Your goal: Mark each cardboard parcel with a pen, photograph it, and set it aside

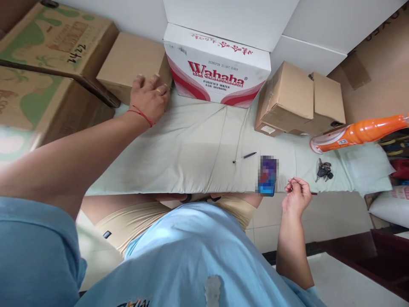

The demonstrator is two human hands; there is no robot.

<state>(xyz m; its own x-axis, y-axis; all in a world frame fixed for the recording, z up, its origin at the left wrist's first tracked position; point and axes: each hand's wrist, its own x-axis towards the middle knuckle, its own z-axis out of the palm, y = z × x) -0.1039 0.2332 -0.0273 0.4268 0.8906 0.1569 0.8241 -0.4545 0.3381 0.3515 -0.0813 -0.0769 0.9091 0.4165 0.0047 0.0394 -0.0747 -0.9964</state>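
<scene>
My left hand (150, 99), with a red string at the wrist and a ring, rests on the right front corner of a plain brown cardboard box (134, 57). Its fingers stretch over the box's top edge and are not wrapped round it. At the table's front edge, my right hand (297, 197) is raised with the thumb and fingers pinched together; whatever may be between them is too small to make out. A phone (267, 175), its screen blurred, lies just left of that hand. Farther left is a dark pen (245, 157). Keys (324, 169) lie to its right.
A white and red Wahaha water carton (217, 70) stands at the back of the cloth-covered table (191, 145). Larger printed cartons (57, 42) are at the left. Brown boxes (294, 96) and an orange bottle (361, 133) stand at the right. White panels rise behind.
</scene>
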